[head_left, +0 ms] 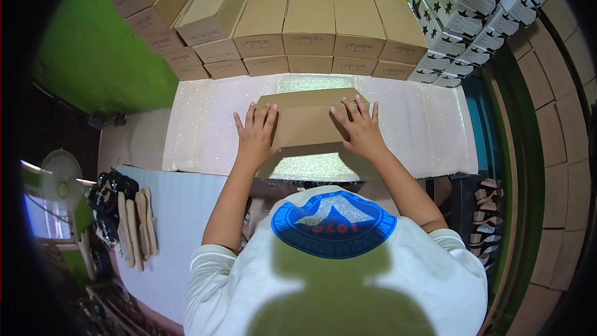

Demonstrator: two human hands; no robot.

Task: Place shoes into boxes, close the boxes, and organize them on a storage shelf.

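A plain brown cardboard box (305,126) is in front of me on the pale glittery tabletop (429,130), its long side running left to right. A crease or edge crosses it lengthwise. On its left end rests my left hand (256,130), fingers spread and stretched toward the far side, thumb by the near edge. My right hand (362,129) lies the same way across the right end, fingers apart. Both palms touch the box; neither hand is wrapped round it. What is inside the box is hidden.
Closed brown boxes (309,22) stand stacked along the green wall behind the table. White star-patterned boxes (457,22) are piled at the far right. Shoe insoles (140,227) and black strapped pieces (112,193) lie on a side table, near a fan (61,174). Shoes (487,214) sit lower right.
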